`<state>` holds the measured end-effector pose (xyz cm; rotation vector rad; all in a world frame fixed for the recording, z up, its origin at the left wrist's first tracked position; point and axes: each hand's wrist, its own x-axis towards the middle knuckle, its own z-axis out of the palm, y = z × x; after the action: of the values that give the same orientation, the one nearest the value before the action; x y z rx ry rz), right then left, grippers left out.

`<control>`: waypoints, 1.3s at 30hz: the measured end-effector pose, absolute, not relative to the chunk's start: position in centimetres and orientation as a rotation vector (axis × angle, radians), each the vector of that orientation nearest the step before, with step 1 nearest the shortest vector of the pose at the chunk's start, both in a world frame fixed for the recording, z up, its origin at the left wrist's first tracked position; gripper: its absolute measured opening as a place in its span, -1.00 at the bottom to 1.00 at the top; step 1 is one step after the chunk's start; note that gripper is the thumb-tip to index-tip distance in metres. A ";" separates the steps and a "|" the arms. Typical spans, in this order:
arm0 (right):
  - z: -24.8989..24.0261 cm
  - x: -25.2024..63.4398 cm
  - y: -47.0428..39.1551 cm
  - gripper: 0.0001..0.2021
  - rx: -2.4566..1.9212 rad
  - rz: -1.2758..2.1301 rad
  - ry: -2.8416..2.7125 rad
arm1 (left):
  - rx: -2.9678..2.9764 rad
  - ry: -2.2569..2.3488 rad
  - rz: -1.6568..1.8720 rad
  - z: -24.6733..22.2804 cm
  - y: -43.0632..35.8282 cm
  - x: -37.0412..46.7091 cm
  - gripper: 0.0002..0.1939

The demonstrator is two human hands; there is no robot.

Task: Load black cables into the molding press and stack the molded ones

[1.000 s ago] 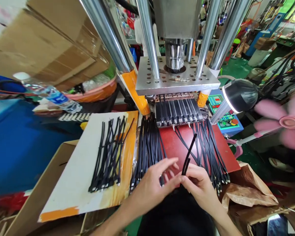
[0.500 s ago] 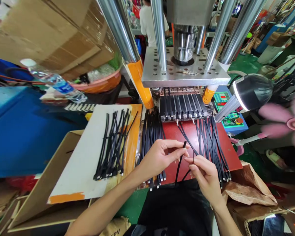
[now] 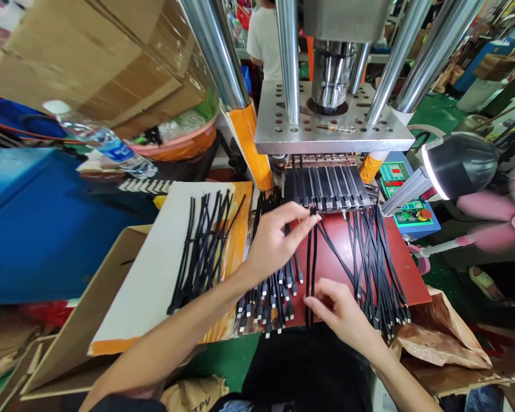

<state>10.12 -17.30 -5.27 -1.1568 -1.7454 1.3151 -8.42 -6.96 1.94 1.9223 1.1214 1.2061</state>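
My left hand pinches the upper end of a black cable just in front of the black slotted fixture. The cable hangs toward me in two strands. Lower down, my right hand has its thumb and forefinger closed at the strands. Several black cables lie in the slots of the fixture, under the metal press plate. Bunches of cables with metal plugs lie on both sides, a left bunch and a right bunch on the red table.
A white board at the left bears another cable bundle. To the right are a lamp, a control box and a pink fan. Brown paper lies at the lower right. A person stands behind the press.
My left hand has moved up to the fixture's front edge with the cable end. My right hand has moved lower and slightly left. The cable now hangs straighter, and the view has shifted slightly.
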 end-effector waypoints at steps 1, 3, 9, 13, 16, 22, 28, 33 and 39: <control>-5.0 10.5 -17.1 -0.67 -1.150 1.377 -1.803 | 1.970 1.167 1.231 1.6 -5.3 -8.6 -0.80; -3.7 11.8 -15.7 -0.64 -1.154 1.391 -1.905 | 2.068 1.251 1.226 0.6 -1.7 -8.8 -0.83; 1.7 14.5 -3.5 -0.55 -1.163 1.070 -1.892 | 2.085 1.591 1.149 -1.7 6.6 -7.7 -0.88; 2.0 13.2 4.2 -0.53 -1.122 1.148 -1.892 | 2.139 1.536 1.272 -2.1 5.3 -8.4 -0.63; 1.3 12.1 7.0 -0.48 -1.119 1.134 -1.913 | 2.518 1.093 1.218 -2.5 2.4 -10.2 -0.60; 0.3 11.3 8.2 -0.49 -1.203 0.940 -1.971 | 3.020 0.804 0.794 -2.6 1.0 -11.8 -0.59; -0.1 11.5 8.4 -0.53 -1.162 0.917 -1.885 | 3.068 1.026 0.563 -1.8 0.6 -10.4 -0.57; -0.5 11.3 8.8 -0.56 -1.104 1.044 -1.810 | 3.003 1.115 0.474 -1.3 -0.8 -9.6 -0.45; -0.3 11.5 7.0 -0.60 -1.317 0.600 -1.839 | 2.991 1.353 0.395 -1.5 -2.1 -7.8 -0.40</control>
<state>11.49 6.99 -0.30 -1.3171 -1.8395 0.5995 -7.82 -2.14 -1.53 2.9907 1.3528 0.3949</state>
